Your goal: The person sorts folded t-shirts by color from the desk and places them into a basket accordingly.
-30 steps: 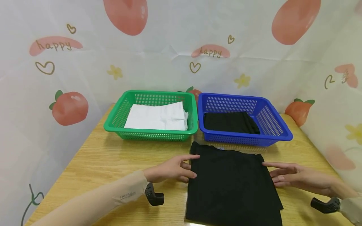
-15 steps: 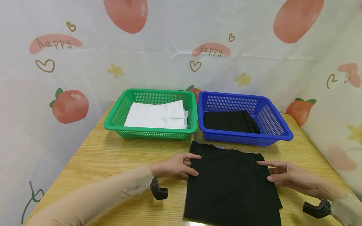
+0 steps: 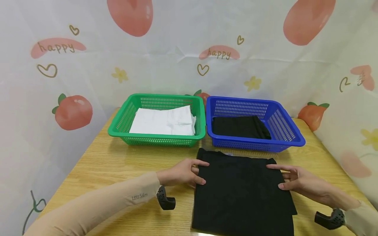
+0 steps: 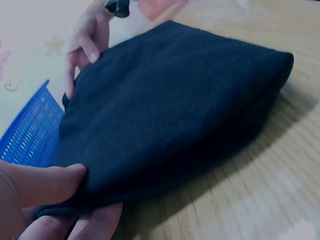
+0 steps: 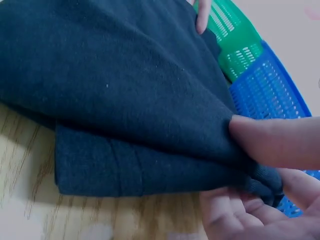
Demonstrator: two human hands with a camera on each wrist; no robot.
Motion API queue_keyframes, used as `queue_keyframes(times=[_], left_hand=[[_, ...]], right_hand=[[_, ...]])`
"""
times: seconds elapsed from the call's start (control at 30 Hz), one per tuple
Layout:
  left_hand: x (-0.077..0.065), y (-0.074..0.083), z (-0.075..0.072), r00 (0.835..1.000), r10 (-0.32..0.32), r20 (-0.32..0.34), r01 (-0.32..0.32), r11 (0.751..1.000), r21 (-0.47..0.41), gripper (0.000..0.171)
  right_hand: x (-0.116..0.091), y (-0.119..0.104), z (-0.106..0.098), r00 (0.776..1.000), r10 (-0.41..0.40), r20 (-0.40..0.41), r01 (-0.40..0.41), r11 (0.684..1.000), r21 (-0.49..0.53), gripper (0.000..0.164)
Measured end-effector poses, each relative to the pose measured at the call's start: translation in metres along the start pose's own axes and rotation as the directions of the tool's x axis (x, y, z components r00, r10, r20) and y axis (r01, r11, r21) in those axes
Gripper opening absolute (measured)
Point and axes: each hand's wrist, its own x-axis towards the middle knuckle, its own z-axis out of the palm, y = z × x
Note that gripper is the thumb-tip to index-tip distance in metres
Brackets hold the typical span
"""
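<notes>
A folded black T-shirt (image 3: 242, 196) lies on the table in front of me, with a small pale label at its far edge. On its left side my left hand (image 3: 184, 172) pinches the cloth; the left wrist view shows the thumb (image 4: 65, 182) on top and fingers below. My right hand (image 3: 301, 180) grips the opposite side, its thumb (image 5: 270, 140) over the layers and the other fingers curled beneath. In the right wrist view a hemmed layer (image 5: 95, 170) shows under the upper fold.
Behind the shirt stand two baskets side by side. The green basket (image 3: 160, 141) holds folded white cloth (image 3: 162, 121); the blue basket (image 3: 257, 146) holds folded black cloth (image 3: 239, 127). A printed curtain (image 3: 165, 49) hangs behind the wooden table (image 3: 124, 170).
My right hand has moved left from beside the shirt and now has its thumb over the edge. My left hand has shifted slightly right. The shirt has barely moved.
</notes>
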Motion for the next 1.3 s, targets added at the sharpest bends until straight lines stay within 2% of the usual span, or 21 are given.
queue_keyframes(times=[0.1,0.2,0.5,0.7,0.93,1.07,1.13,1.2,1.27,1.3], left_hand=[[-0.005,0.001,0.002,1.0,-0.003,-0.012,0.002,1.0,-0.026,0.063],[-0.008,0.002,0.004,1.0,0.003,-0.017,-0.003,0.999,-0.047,0.063],[-0.016,0.004,0.005,0.999,0.025,-0.025,-0.026,1.0,-0.015,0.063],[-0.02,0.005,0.003,0.996,0.066,-0.058,-0.064,0.998,0.029,0.062],[-0.027,0.01,0.002,0.99,0.122,-0.068,-0.122,0.992,-0.008,0.066],[-0.034,0.012,-0.002,0.982,0.163,-0.095,-0.154,0.984,0.087,0.066],[-0.04,0.016,-0.003,0.972,0.211,-0.107,-0.191,0.967,0.17,0.065],[-0.046,0.021,-0.004,0.958,0.265,-0.113,-0.233,0.943,0.237,0.065],[-0.052,0.029,-0.005,0.938,0.327,-0.111,-0.285,0.914,0.289,0.065],[-0.055,0.033,-0.006,0.926,0.362,-0.106,-0.315,0.897,0.311,0.065]], right_hand=[[0.0,-0.002,0.002,0.996,0.012,-0.084,-0.022,0.992,-0.121,0.061],[0.001,-0.003,0.004,0.992,0.035,-0.123,-0.055,0.985,-0.165,0.06],[0.004,-0.009,0.008,0.989,0.057,-0.135,-0.082,0.978,-0.192,0.06],[0.009,-0.009,0.008,0.994,0.007,-0.11,-0.029,0.979,-0.203,0.059],[0.009,-0.015,0.01,0.994,-0.025,-0.108,0.0,0.974,-0.228,0.06],[0.008,-0.022,0.017,0.988,-0.025,-0.154,-0.016,0.965,-0.261,0.06],[0.007,-0.024,0.019,0.987,-0.065,-0.145,0.027,0.968,-0.25,0.06],[0.006,-0.025,0.02,0.983,-0.142,-0.115,0.114,0.969,-0.22,0.059],[0.005,-0.026,0.019,0.968,-0.243,-0.071,0.229,0.96,-0.162,0.06],[0.004,-0.027,0.018,0.952,-0.304,-0.041,0.296,0.945,-0.138,0.06]])
